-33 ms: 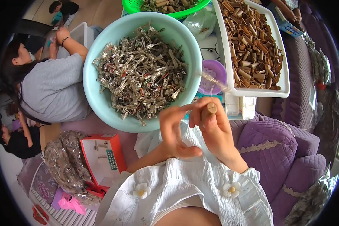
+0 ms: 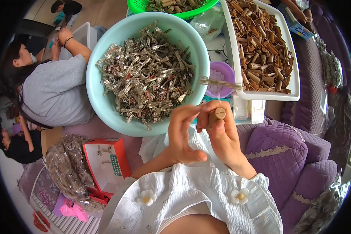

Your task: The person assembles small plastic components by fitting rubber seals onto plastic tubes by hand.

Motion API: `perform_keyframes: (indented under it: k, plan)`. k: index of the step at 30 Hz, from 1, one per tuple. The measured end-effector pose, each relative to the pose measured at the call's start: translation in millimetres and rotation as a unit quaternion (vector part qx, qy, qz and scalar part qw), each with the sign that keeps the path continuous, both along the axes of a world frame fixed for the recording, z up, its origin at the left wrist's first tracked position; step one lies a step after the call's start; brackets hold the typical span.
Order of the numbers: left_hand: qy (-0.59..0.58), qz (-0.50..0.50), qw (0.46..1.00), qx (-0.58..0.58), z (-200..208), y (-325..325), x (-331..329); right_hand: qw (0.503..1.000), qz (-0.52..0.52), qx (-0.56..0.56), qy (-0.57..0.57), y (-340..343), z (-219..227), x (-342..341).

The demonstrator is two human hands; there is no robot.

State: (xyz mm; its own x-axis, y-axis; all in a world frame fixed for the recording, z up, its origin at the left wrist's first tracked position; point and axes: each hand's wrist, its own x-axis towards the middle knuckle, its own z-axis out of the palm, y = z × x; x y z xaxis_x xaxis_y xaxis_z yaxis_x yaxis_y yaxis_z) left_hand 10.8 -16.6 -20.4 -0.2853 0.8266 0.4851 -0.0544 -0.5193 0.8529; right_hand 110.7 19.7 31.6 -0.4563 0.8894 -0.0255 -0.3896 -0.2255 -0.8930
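My right hand (image 2: 223,134) grips a short tan cylinder (image 2: 220,113) with a slit across its round end, between thumb and curled fingers. My left hand (image 2: 181,134) is close beside it, thumb and fingers apart, its fingertips near the right hand's. Beyond the hands, a bundle of thin silvery strands (image 2: 219,82) hovers over the edge of a small purple bowl (image 2: 231,74); a faint thread runs between it and my right hand. To the left, a large pale blue basin (image 2: 95,97) holds a heap of similar silvery bundles with red bits.
A white tray (image 2: 261,96) of brown tube pieces stands at right. A green basket (image 2: 199,12) and plastic bag (image 2: 208,25) lie behind. Left are a person in grey (image 2: 58,85) and a red-and-white box (image 2: 123,160). A purple quilted sofa (image 2: 277,156) is at right.
The silvery bundle has swung from a slant to nearly level. My left hand has shifted slightly, its fingers less blurred. The cylinder stays in my right hand.
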Motion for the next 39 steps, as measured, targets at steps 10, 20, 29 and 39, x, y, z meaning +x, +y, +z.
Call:
perform_keyframes:
  k: [10,20,29,39]
  plan:
    - [0.030,-0.064,0.994,-0.089,42,28,3,0.965,-0.051,0.227,-0.120,2,-12,-4]
    - [-0.122,-0.026,0.960,-0.251,21,44,-31,0.875,-0.160,0.364,-0.277,184,-17,-85]
    - [-0.074,-0.043,0.946,-0.313,7,26,-57,0.850,-0.240,0.269,-0.384,218,-23,17]
    - [0.490,0.049,0.780,-0.387,1,33,-76,0.685,-0.013,0.161,-0.710,148,-64,139]
